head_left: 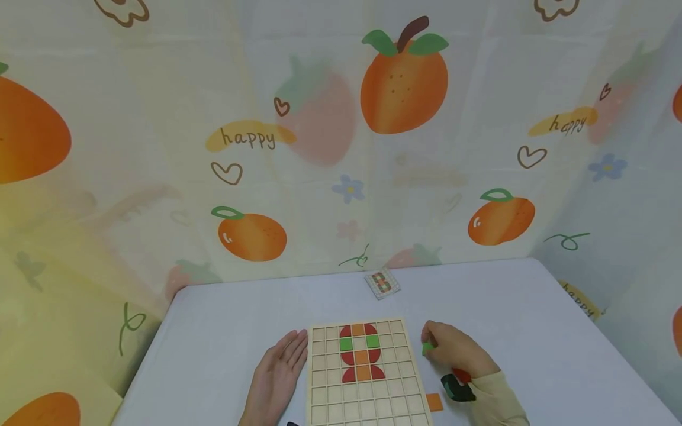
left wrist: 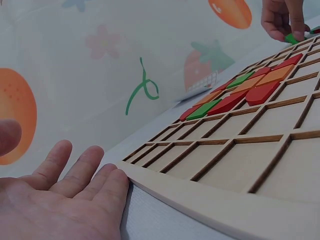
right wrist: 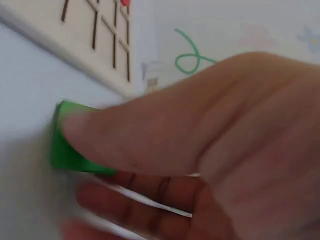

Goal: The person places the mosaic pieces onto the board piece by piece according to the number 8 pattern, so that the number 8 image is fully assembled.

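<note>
A wooden grid board (head_left: pixel 334 397) lies on the table, with red rounded tiles (head_left: pixel 348 374), orange square tiles (head_left: pixel 363 372) and green square tiles (head_left: pixel 346 344) set in its upper middle cells. To the right of the board, my right hand (head_left: pixel 453 348) pinches a green square tile (right wrist: pixel 75 150) between thumb and fingers, close over the table. My left hand (head_left: pixel 279 373) rests palm up along the board's left edge, fingers straight and holding nothing. In the left wrist view its fingertips (left wrist: pixel 117 177) lie right at the board's corner.
A small pattern card (head_left: pixel 382 283) lies behind the board. An orange tile (head_left: pixel 434 402) sits by the board's right edge, and a red piece (head_left: pixel 461 375) shows beside the right wrist. A fruit-printed cloth (head_left: pixel 319 207) hangs behind the white table (head_left: pixel 224 331).
</note>
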The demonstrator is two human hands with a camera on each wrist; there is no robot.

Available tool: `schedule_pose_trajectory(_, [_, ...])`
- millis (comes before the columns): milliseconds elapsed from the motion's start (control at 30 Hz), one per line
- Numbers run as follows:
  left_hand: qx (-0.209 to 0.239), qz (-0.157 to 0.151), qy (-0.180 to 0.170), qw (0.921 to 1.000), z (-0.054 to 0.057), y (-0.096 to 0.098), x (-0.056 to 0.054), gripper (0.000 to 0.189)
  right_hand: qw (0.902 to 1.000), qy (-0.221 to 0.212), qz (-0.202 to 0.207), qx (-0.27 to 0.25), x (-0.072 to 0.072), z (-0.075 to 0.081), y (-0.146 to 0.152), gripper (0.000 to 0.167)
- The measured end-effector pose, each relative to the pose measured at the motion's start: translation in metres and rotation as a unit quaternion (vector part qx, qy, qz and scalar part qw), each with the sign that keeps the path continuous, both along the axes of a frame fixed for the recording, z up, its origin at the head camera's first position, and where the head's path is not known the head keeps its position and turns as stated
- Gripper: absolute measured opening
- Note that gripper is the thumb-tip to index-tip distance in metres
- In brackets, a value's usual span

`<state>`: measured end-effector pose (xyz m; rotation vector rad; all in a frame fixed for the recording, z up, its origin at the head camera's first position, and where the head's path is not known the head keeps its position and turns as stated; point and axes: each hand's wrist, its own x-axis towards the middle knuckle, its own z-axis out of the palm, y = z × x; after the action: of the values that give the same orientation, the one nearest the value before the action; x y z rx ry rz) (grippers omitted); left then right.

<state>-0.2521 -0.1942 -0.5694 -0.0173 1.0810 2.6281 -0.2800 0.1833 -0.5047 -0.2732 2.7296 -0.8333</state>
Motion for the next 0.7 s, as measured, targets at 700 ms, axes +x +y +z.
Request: schedule_pose_trajectory(700, [0.005, 0.003, -0.010, 0.9999, -0.001, -0.001, -0.001, 0.063, 0.9828, 0.045, 0.084, -0.158, 0.007, 0.026, -0.023, 0.012])
